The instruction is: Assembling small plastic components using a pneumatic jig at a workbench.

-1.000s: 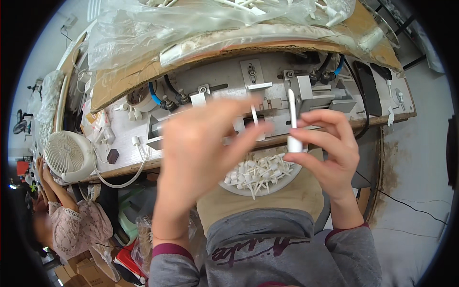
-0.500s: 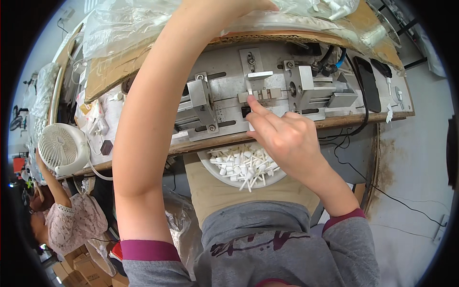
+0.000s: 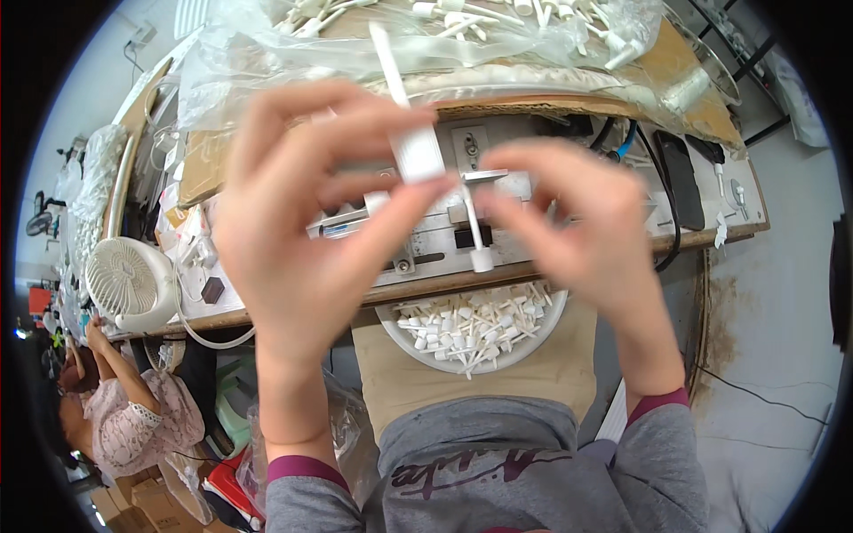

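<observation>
My left hand (image 3: 306,204), blurred, is closed with thumb and fingers around a white plastic piece (image 3: 419,155) with a broad block end and a long stem pointing up and away. To its right, my right hand (image 3: 577,222), also blurred, pinches at a thinner white plastic stick (image 3: 473,218) with a small round cap at its lower end; motion smears the fingertip contact. Both hands hover above the metal fixture (image 3: 426,240) on the bench and hide much of it. Below the bench edge, a white bowl (image 3: 558,324) holds many similar capped white sticks.
Cardboard (image 3: 711,120) and clear plastic film (image 3: 222,84) with more white pieces lie along the back. A white fan (image 3: 131,280) stands at left. A dark phone (image 3: 680,182) and black cables lie at right. Another person (image 3: 142,413) sits at far left.
My left hand has come back from the far plastic film with a white piece in it. My right hand has lifted off the fixture, with a capped stick at its fingertips.
</observation>
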Demonstrator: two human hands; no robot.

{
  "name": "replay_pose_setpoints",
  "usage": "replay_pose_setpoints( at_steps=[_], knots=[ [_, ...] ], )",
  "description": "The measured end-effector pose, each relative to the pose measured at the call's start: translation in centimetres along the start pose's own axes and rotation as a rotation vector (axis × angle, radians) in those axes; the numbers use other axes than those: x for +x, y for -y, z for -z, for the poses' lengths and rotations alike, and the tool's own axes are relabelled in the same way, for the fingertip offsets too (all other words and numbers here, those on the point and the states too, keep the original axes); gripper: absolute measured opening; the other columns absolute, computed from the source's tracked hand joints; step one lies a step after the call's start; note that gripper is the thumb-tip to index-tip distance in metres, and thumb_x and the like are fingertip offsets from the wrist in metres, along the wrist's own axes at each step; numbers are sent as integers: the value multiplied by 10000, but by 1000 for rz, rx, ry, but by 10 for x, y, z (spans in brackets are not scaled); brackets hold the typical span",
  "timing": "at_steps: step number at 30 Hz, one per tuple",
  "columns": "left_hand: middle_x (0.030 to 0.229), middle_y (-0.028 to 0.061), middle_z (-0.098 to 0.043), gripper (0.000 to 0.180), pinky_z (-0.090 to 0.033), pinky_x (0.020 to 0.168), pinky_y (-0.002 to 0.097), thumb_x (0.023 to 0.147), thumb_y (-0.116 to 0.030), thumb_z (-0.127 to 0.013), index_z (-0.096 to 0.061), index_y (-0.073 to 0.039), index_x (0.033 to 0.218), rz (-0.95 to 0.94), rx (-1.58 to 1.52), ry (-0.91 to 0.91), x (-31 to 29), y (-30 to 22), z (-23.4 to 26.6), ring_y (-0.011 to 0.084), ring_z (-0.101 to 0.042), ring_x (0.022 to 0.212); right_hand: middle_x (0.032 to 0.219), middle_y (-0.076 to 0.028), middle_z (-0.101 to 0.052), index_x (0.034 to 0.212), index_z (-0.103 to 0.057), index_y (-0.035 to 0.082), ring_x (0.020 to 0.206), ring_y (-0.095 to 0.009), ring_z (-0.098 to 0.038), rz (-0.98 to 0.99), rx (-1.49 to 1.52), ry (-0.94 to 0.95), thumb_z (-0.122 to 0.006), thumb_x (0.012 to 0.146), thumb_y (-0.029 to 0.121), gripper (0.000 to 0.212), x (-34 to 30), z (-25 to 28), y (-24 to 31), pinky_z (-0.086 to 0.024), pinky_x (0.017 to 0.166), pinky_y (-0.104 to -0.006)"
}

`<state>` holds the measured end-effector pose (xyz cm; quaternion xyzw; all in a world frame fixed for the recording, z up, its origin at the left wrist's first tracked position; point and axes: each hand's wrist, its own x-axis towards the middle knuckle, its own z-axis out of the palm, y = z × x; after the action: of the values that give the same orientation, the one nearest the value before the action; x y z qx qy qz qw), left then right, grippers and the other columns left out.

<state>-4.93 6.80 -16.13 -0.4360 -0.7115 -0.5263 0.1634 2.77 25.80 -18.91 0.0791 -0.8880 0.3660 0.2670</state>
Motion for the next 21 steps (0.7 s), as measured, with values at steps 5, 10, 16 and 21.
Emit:
replay_pose_setpoints(
  at_steps=[5,10,16,21],
  knots=[
    [1249,142,-629,329,-612,719,264,712,6,-793,-721,-30,1030,92,269,125,-53,-11,-15,193,-699,919,853,-148,-701,958,-680,-45,716,-214,-642,243,-307,-240,-728,818,188,276,94,18,6,-503,636,-305],
    [1196,105,-677,275,-530,619,283,730,-100,-781,-719,-61,994,110,515,242,-85,-7,-46,174,-687,712,890,-278,-681,932,-663,-107,861,-371,-671,-226,-584,349,-800,650,459,648,184,7,-42,-531,783,-407],
    [1192,73,-684,239,-487,569,292,719,-123,-768,-704,-63,941,49,627,319,-92,6,-62,174,-651,625,912,-319,-672,888,-685,-120,886,-384,-677,-171,-597,460,-750,650,371,550,196,-19,-65,-538,780,-418],
    [1196,74,-682,232,-487,547,288,697,-127,-774,-697,-73,908,81,630,376,-83,10,-61,192,-628,556,856,-266,-691,824,-690,-109,824,-361,-683,-128,-630,473,-783,605,321,491,202,-23,-61,-540,728,-394]
  ],
)
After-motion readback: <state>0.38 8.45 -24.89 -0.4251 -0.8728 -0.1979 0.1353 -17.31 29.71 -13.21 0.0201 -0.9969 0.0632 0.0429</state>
